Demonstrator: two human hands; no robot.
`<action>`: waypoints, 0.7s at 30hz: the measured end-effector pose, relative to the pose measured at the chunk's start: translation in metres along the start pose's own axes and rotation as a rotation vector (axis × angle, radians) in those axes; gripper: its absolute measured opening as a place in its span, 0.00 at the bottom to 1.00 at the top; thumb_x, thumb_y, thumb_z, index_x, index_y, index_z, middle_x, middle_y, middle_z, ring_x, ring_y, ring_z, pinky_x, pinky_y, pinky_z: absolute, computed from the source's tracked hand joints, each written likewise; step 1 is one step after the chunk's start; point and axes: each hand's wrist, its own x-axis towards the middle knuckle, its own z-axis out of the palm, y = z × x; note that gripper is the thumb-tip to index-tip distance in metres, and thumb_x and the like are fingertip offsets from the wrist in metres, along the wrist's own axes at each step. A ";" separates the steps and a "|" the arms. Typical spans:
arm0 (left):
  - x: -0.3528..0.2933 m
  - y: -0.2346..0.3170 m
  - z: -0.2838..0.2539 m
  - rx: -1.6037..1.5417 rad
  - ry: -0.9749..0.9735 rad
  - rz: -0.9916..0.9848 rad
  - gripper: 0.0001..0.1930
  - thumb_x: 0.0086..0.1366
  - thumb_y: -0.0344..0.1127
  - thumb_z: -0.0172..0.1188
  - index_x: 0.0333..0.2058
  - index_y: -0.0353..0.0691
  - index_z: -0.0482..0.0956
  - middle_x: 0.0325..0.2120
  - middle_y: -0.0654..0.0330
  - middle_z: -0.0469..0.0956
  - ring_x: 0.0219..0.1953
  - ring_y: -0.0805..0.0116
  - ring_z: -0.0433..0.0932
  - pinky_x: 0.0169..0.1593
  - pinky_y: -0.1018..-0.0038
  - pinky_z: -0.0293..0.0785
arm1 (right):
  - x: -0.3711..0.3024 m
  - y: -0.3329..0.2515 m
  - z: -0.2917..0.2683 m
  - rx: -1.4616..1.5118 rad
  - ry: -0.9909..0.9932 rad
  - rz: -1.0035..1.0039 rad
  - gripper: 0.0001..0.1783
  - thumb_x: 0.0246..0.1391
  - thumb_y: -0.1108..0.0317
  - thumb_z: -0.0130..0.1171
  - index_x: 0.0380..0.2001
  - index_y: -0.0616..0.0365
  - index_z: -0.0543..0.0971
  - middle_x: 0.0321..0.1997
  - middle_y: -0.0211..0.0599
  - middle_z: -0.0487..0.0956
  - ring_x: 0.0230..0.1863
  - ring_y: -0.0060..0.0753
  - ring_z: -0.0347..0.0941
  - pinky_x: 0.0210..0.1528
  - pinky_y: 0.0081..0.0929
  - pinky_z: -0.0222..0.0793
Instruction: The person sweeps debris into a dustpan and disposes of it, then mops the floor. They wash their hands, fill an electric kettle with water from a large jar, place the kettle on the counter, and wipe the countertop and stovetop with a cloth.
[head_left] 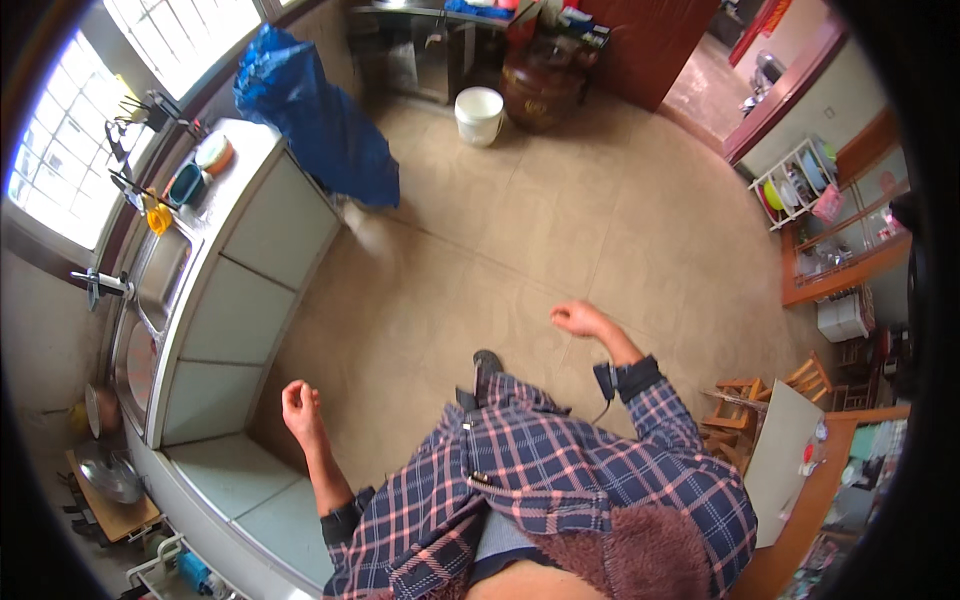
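Both arms are held out from my body, in dark plaid sleeves with black cuffs. My left hand (301, 403) is up beside the sink counter (232, 295), its fingers curled loosely inward; nothing shows in it. Over the bare floor to the right of my foot, my right hand (578, 318) hangs with its fingers bent in a loose fist, and no object shows there either. A small black device (604, 379) with a thin cable sits at my right cuff. Neither hand touches anything.
A metal sink (160, 275) with tap lies in the counter. A large blue covering (325, 130) drapes down by the counter's far end. Ahead stand a white bucket (479, 116) and a brown pot (540, 95). On the right are a dish rack (795, 185), wooden chairs (735, 405) and a pale board (782, 460).
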 end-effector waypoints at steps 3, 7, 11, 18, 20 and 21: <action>0.178 0.014 0.076 0.022 0.003 -0.014 0.06 0.63 0.33 0.57 0.38 0.43 0.74 0.30 0.70 0.73 0.30 0.80 0.74 0.30 0.85 0.68 | 0.190 -0.063 -0.083 0.002 0.056 -0.080 0.18 0.50 0.58 0.55 0.41 0.55 0.79 0.35 0.44 0.81 0.37 0.39 0.77 0.40 0.32 0.71; 0.370 0.016 0.093 0.047 0.067 -0.002 0.07 0.62 0.33 0.58 0.38 0.42 0.74 0.29 0.71 0.73 0.29 0.83 0.72 0.31 0.85 0.67 | 0.396 -0.163 -0.120 -0.008 0.013 -0.100 0.19 0.49 0.59 0.54 0.42 0.58 0.78 0.37 0.45 0.81 0.39 0.41 0.77 0.42 0.32 0.71; 0.417 0.052 0.054 0.148 0.221 -0.104 0.06 0.63 0.34 0.57 0.39 0.43 0.74 0.30 0.70 0.73 0.29 0.82 0.73 0.30 0.86 0.66 | 0.459 -0.230 -0.138 -0.005 -0.136 -0.180 0.18 0.49 0.60 0.54 0.40 0.60 0.78 0.37 0.44 0.81 0.39 0.42 0.77 0.42 0.34 0.71; 0.391 0.180 0.037 0.208 0.328 -0.124 0.07 0.63 0.35 0.57 0.39 0.42 0.74 0.31 0.69 0.72 0.29 0.79 0.73 0.30 0.84 0.67 | 0.424 -0.288 -0.200 -0.118 -0.167 -0.295 0.20 0.49 0.60 0.52 0.44 0.57 0.77 0.36 0.42 0.81 0.38 0.39 0.77 0.42 0.31 0.71; 0.396 0.192 0.056 0.213 0.328 -0.111 0.07 0.63 0.35 0.56 0.39 0.42 0.74 0.31 0.68 0.72 0.28 0.79 0.72 0.30 0.83 0.67 | 0.411 -0.286 -0.201 -0.032 -0.214 -0.344 0.20 0.49 0.59 0.52 0.44 0.56 0.77 0.37 0.42 0.81 0.38 0.39 0.77 0.42 0.32 0.71; 0.399 0.190 0.076 0.196 0.224 -0.062 0.07 0.63 0.35 0.56 0.39 0.42 0.74 0.31 0.68 0.73 0.28 0.79 0.72 0.30 0.83 0.67 | 0.414 -0.274 -0.216 -0.061 -0.218 -0.255 0.20 0.49 0.59 0.52 0.44 0.56 0.77 0.37 0.42 0.81 0.38 0.38 0.77 0.42 0.31 0.71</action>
